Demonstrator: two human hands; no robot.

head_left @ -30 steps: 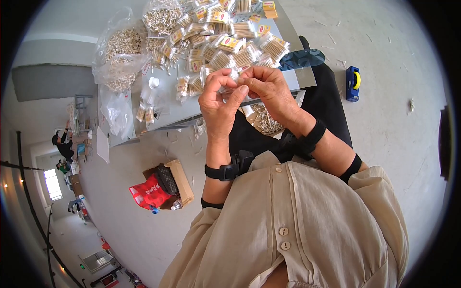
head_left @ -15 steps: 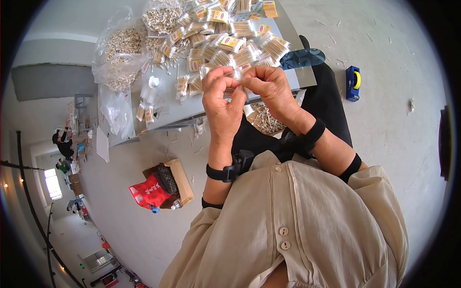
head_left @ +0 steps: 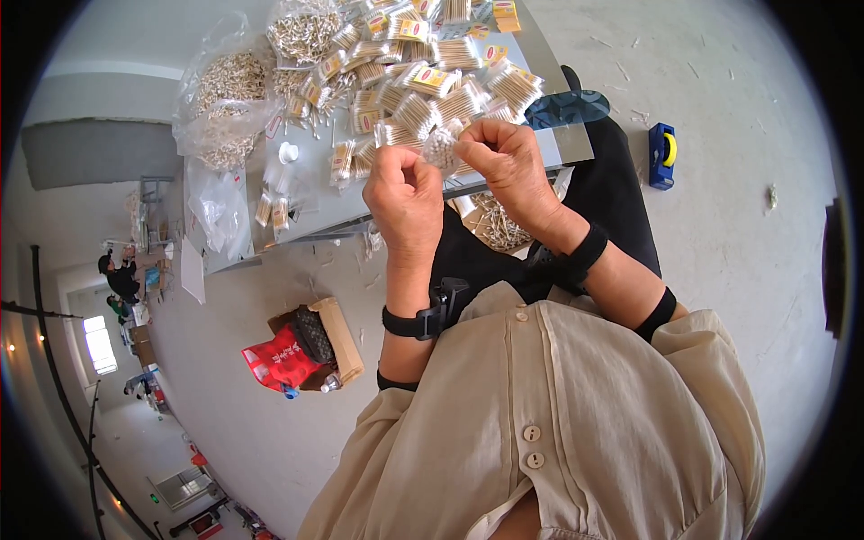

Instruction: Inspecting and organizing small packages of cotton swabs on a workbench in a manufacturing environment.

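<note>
I see my left hand [head_left: 407, 193] and right hand [head_left: 511, 162] each closed in a grip on a small bundle of cotton swabs [head_left: 441, 147], light, soft-tipped and easily scattered, best pinched mid-stick.

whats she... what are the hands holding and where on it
Both hands pinch a small clear bag of cotton swabs: the right hand at its upper right edge, the left hand at its lower left side.

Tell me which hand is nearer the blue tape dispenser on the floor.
Right. The right hand is beside the table edge, toward the tape dispenser; the left hand is farther away.
</note>
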